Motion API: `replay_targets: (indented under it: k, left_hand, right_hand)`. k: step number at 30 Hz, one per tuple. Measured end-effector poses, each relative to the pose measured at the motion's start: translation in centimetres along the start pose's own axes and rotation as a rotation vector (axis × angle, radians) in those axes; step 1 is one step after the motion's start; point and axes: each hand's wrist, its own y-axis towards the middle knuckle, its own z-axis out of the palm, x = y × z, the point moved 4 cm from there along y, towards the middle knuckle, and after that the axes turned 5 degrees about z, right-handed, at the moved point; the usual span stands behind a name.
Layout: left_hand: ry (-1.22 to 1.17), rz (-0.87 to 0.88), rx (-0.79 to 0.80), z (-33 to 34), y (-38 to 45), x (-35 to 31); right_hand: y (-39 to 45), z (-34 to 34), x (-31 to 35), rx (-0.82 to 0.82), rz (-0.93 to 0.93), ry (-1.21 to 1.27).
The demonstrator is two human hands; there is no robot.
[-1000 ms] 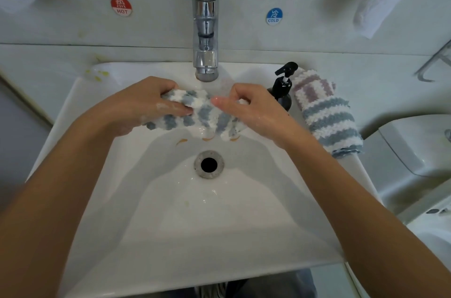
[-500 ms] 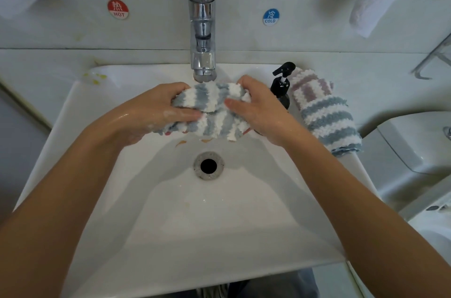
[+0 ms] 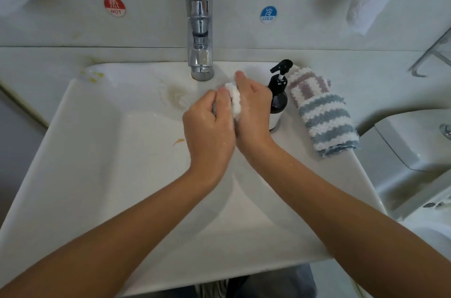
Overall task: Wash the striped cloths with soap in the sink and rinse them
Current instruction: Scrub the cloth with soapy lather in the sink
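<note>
a bunched cloth (image 3: 234, 100) is squeezed between the left hand (image 3: 209, 126) and right hand (image 3: 253, 112), pressed together over the sink (image 3: 102, 151).

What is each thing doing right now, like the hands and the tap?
Left hand: grips the cloth.
Right hand: grips the cloth.
Cloth: bunched between both hands, over the sink.
Second cloth: lying on the sink's right rim.
Tap: no water seen running.
Soap bottle: upright.
</note>
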Motion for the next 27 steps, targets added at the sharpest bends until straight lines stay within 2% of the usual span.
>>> replay_targets:
  k: [3, 9, 12, 14, 18, 23, 27]
  left_hand:
    - [0.049, -0.049, -0.116, -1.1, 2.7, 1.5]
    - [0.013, 0.010, -0.033, -0.1, -1.0, 0.5]
    - [0.069, -0.064, -0.152, -0.8, 1.7, 1.9]
    - [0.087, -0.055, -0.194, -1.2, 2.0, 2.3]
    - [0.042, 0.020, -0.118, -0.2, -0.6, 1.4]
    - [0.042, -0.063, -0.181, -1.4, 2.2, 2.6]
    - [0.011, -0.011, -0.061, 0.1, -1.5, 1.3]
  right_hand:
    - [-2.0, 0.7, -1.2, 0.082, 0.014, -0.045]
    - [-0.2, 0.3, -1.7, 0.125, 0.047, -0.014]
    - [-2.1, 0.5, -3.1, 0.111, 0.011, -0.085]
    - [-2.4, 0.8, -3.6, 0.122, 0.039, -0.090]
    - [-0.7, 0.7, -2.8, 0.163, 0.181, 0.026]
    - [-2.8, 0.9, -2.8, 0.141, 0.053, 0.001]
    - [-0.4, 0.3, -1.3, 0.069, 0.103, 0.012]
